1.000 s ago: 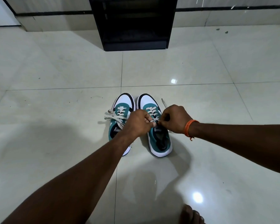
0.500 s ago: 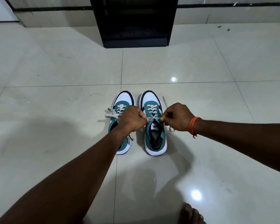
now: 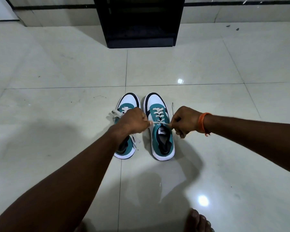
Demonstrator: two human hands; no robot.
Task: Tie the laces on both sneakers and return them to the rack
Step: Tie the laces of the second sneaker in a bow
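While both sneakers are standing on the floor (image 3: 57, 77), left hand (image 3: 134, 120) and right hand (image 3: 185, 120), fingers closed, are pulling the right sneaker's (image 3: 161, 129) lace (image 3: 159, 122) taut.

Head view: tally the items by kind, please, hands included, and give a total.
Teal and white sneakers: 2, left sneaker, right sneaker
Bare hands: 2, left hand, right hand
Black open shoe rack: 1
Orange thread wristband: 1
Total: 6

A home interior: glossy pale ceramic floor tiles (image 3: 57, 64) spread throughout, a black open-shelved wooden shoe rack (image 3: 141, 22) stands against the tiled wall at 12 o'clock, and bare toes (image 3: 197, 221) show at 5 o'clock.
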